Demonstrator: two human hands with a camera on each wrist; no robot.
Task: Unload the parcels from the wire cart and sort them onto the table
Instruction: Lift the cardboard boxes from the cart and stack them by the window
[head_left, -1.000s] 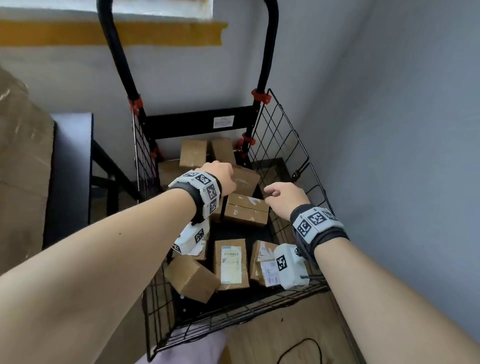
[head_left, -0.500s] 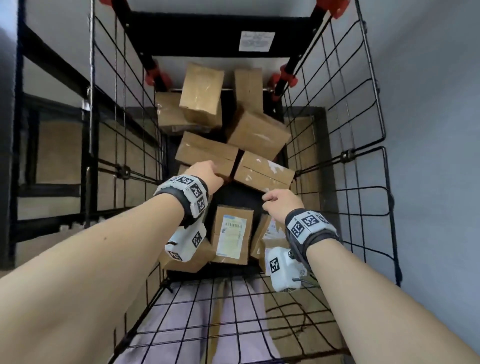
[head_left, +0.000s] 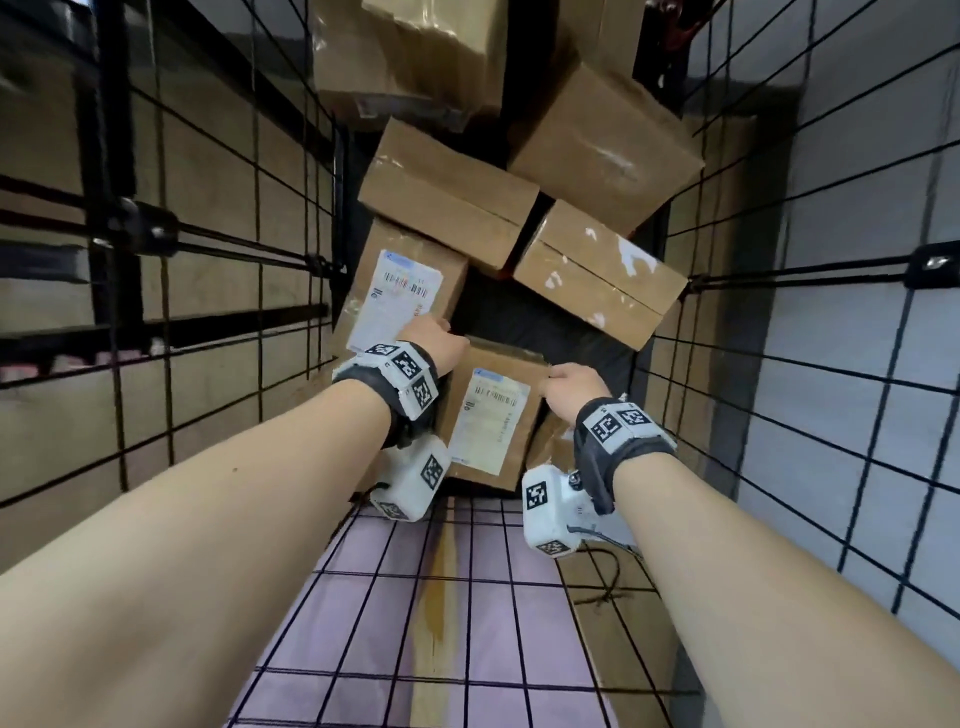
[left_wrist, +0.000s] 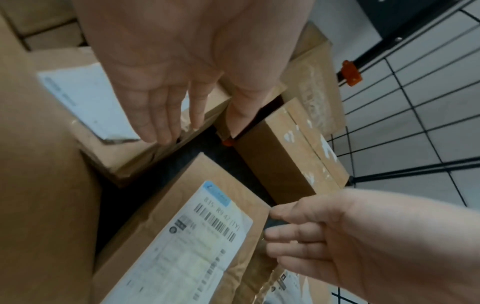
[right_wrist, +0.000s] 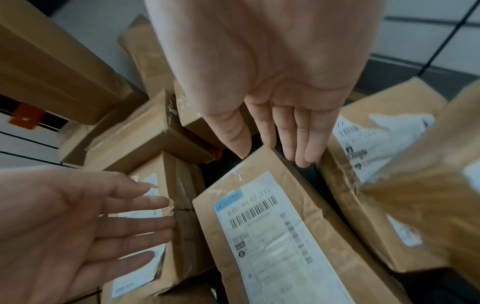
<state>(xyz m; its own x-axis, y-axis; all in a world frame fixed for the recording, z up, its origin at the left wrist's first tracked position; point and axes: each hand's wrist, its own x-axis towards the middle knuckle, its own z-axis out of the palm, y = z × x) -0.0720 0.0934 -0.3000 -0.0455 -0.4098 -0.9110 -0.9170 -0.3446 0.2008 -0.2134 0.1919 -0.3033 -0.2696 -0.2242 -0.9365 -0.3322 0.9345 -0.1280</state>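
Observation:
Several brown cardboard parcels lie in the black wire cart (head_left: 810, 275). A flat parcel with a white barcode label (head_left: 491, 415) (left_wrist: 182, 236) (right_wrist: 272, 236) lies nearest me. My right hand (head_left: 571, 382) (right_wrist: 272, 158) hovers open at its far right corner, thumb over the top face and straight fingers beside the right edge. My left hand (head_left: 434, 340) (left_wrist: 197, 131) is open, its straight fingers over the near edge of a second labelled parcel (head_left: 400, 296) (left_wrist: 98, 98) to the left. Neither hand grips anything.
Farther in, two plain boxes (head_left: 447, 202) (head_left: 597, 270) lean side by side, with more parcels (head_left: 602, 145) stacked behind. Another labelled parcel (right_wrist: 376, 164) lies right of the nearest one. Wire walls close in on both sides; the cart's black floor (head_left: 545, 325) shows between parcels.
My view has dropped deep into the cart. Both hands moved down and nearer, from the two plain boxes to the labelled parcels in front.

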